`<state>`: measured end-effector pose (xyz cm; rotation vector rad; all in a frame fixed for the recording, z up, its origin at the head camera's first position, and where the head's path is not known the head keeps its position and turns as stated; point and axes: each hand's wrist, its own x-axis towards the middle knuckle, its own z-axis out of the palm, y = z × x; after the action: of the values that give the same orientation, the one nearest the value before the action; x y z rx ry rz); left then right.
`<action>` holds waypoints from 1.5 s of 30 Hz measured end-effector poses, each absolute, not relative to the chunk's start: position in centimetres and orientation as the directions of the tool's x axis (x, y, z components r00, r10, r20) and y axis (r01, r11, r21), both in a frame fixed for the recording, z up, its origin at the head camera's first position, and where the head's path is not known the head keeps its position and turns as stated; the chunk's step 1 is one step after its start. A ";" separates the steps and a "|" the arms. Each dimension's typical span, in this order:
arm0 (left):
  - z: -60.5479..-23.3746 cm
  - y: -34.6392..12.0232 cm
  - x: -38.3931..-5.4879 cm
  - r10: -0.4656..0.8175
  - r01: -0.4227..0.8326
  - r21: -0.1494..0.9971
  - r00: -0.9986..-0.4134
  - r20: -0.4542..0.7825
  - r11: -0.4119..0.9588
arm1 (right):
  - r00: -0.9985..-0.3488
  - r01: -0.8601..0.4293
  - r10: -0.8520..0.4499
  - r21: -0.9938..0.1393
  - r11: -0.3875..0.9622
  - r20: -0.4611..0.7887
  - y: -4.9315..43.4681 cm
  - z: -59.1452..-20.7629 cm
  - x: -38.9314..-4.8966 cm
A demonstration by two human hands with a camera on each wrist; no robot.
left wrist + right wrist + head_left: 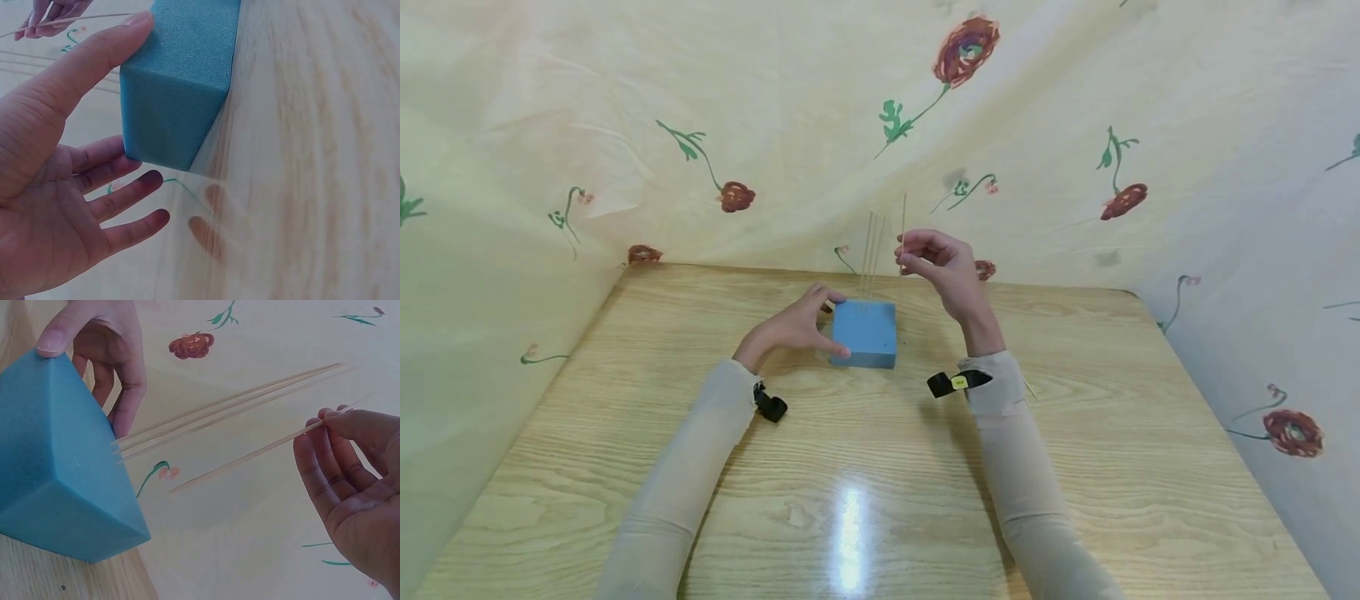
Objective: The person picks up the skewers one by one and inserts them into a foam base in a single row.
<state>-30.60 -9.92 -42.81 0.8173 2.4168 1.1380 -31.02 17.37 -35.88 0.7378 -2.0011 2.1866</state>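
Note:
A blue foam block (865,332) sits on the wooden table, with three thin wooden skewers (219,405) standing in its top near the back edge. My left hand (797,323) holds the block at its left side, thumb (119,44) on the front corner and some fingers at the back corner; the other fingers are spread loosely. Between thumb and fingertips, my right hand (946,265) pinches another skewer (250,454) upright. Its pointed lower end hangs to the right of the standing skewers, above the block's level and apart from it.
Part of a thin stick (1031,388) lies on the table (865,450) beside the right sleeve. A floral-printed cloth (805,125) rises behind the table and along both sides. Each wrist wears a black strapped camera (771,405).

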 end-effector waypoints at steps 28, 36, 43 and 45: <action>-42.6 -9.8 -30.5 0.637 0.381 0.766 -0.769 -0.048 0.518 | -0.878 -0.423 -0.173 -0.892 -0.160 0.447 15.3 -37.5 -31.6; -42.6 -9.8 -30.4 0.636 0.389 0.761 -0.771 -0.040 0.520 | -0.880 -0.436 -0.149 -0.891 -0.126 0.451 15.1 -37.6 -31.5; -42.4 -9.8 -30.3 0.636 0.389 0.757 -0.770 -0.046 0.525 | -0.881 -0.437 -0.151 -0.893 -0.107 0.449 14.9 -37.9 -31.4; -42.4 -9.8 -30.3 0.636 0.390 0.756 -0.771 -0.045 0.526 | -0.880 -0.439 -0.150 -0.892 -0.108 0.451 14.9 -37.9 -31.3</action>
<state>-30.35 -9.81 -42.38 0.8529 2.4534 1.0994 -31.35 14.88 -37.94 0.6584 -1.9492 2.0969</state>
